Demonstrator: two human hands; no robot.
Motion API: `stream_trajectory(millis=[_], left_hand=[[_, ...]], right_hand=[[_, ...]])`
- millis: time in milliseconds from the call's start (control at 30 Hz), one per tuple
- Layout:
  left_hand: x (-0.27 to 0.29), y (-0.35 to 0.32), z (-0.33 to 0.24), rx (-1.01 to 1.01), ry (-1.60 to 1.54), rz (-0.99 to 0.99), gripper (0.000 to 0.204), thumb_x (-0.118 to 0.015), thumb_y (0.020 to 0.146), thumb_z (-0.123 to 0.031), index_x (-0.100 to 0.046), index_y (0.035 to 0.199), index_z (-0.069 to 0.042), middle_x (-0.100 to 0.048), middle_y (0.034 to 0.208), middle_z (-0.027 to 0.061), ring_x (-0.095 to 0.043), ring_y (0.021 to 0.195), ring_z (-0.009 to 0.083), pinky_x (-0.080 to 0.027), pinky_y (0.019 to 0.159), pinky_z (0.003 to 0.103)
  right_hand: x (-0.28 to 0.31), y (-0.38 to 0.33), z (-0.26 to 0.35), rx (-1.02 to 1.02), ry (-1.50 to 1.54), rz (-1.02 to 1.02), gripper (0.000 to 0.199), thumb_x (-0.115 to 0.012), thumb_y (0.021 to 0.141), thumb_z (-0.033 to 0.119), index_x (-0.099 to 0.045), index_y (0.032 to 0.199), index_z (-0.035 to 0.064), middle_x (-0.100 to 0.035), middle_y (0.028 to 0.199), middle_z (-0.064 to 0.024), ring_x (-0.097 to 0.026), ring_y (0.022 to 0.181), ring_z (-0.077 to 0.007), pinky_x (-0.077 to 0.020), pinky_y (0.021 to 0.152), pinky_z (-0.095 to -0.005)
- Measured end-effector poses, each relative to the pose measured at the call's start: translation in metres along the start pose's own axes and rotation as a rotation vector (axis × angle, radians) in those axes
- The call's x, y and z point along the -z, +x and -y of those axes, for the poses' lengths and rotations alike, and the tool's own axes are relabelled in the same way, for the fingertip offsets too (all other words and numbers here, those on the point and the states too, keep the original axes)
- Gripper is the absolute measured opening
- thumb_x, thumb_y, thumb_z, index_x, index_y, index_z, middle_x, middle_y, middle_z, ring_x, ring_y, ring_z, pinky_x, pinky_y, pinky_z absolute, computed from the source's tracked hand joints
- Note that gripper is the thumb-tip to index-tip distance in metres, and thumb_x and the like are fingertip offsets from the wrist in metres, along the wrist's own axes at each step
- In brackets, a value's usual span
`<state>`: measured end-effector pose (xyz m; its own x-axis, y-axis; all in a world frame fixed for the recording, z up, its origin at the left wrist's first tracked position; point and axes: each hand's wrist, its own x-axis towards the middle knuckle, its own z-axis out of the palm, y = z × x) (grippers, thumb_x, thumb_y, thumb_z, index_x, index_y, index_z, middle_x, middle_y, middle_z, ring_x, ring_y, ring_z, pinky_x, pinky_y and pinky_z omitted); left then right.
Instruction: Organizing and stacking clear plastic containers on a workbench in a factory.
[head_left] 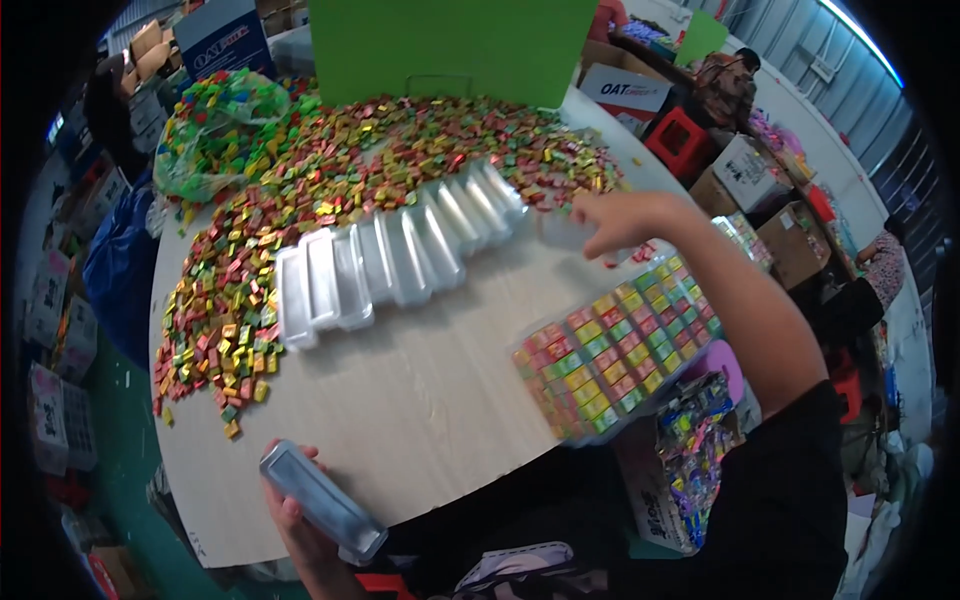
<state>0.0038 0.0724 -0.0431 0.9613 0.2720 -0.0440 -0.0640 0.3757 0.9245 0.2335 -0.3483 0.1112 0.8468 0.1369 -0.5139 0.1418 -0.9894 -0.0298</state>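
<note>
Landmark: row of clear trays [400, 260], long, narrow and overlapping side by side, laid slantwise on the pale table [430, 380]. Item, single clear tray [325, 500]: nearer the person than the row's left end, held aslant in the left hand [292, 515]; digits close on it near its far end, a fingertip showing at each long side, the rest of the tray running over the hand toward the person. Left forearm rises from the lower edge, the hand just inside the table's near border. Item, right hand [620, 225]: just beyond the row's right end, fingers half bent, parted, directed toward the row; a blurred translucent shape [562, 230] lies between fingertips and row, and whether the fingers grip it cannot be told. Right forearm slants up from a black sleeve [785, 480], wrist bent leftward. Item, filled trays [620, 350]: right of the row and nearer the person, packed with red, yellow and green wrapped pieces, below the right hand. Item, loose wrapped pieces [225, 290]: heaped left of and behind the row. Item, green panel [455, 50]: upright behind row and heap.
</note>
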Motion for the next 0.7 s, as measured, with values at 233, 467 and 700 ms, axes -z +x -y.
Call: stream_trajectory(millis=[233, 467, 700], left_hand=[[0.003, 0.002, -0.001, -0.025, 0.085, 0.029, 0.084, -0.065, 0.075, -0.049, -0.034, 0.135, 0.0, -0.052, 0.113, 0.0154, -0.054, 0.095, 0.0173, -0.047, 0.082, 0.028], [0.002, 0.0, -0.007, 0.157, 0.132, 0.027, 0.081, -0.063, 0.072, -0.051, -0.04, 0.131, -0.001, -0.054, 0.119, 0.0158, -0.054, 0.103, 0.0236, -0.049, 0.083, 0.037], [-0.007, 0.001, -0.004, 0.135, 0.139, -0.05, 0.083, -0.065, 0.071, -0.05, -0.039, 0.131, 0.001, -0.054, 0.116, 0.016, -0.054, 0.1, 0.0228, -0.048, 0.082, 0.035]], right_hand=[[-0.04, 0.075, -0.028, 0.042, 0.119, 0.132, 0.067, -0.072, 0.072, 0.034, -0.039, 0.117, -0.0032, -0.059, 0.106, -0.0207, -0.06, 0.093, -0.0306, -0.0471, 0.079, -0.0384], [-0.05, 0.107, -0.038, 0.07, -0.022, -0.187, 0.08, -0.076, 0.069, 0.035, -0.035, 0.123, -0.0062, -0.055, 0.112, -0.025, -0.057, 0.102, -0.0342, -0.0477, 0.084, -0.0412], [-0.023, 0.11, -0.051, 0.243, 0.144, -0.044, 0.077, -0.077, 0.069, 0.035, -0.036, 0.125, 0.0022, -0.046, 0.121, -0.0223, -0.048, 0.112, -0.0326, -0.0396, 0.095, -0.0382]])
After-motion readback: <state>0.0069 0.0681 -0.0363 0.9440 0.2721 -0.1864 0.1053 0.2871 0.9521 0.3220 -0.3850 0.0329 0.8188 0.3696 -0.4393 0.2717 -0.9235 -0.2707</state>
